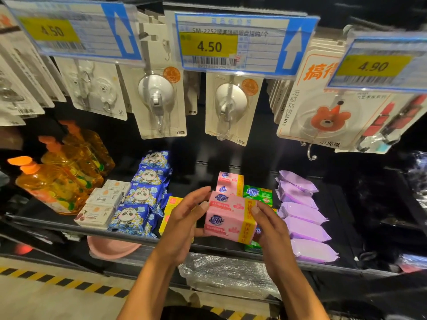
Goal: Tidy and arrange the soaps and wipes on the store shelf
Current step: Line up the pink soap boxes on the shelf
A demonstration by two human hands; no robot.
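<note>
Pink soap [227, 218] is being held over the front edge of the shelf [57, 225], left hand [182, 220] curling round its left side, right hand [271, 227] gripping its right end. Green soap [257, 195] is lying just behind; purple wipes [305, 227] are lining the right.

Both bare forearms reached forward and up, the left hand [182, 218] and right hand [271, 225] facing each other, thumbs forward, clasping a pink soap pack [228, 219] between them.

Left tag [52, 31] 4.50, middle tag [209, 46] SM-2252 and 4.50, right tag [373, 65] 4.90, pink soap [227, 219] 超能
</note>
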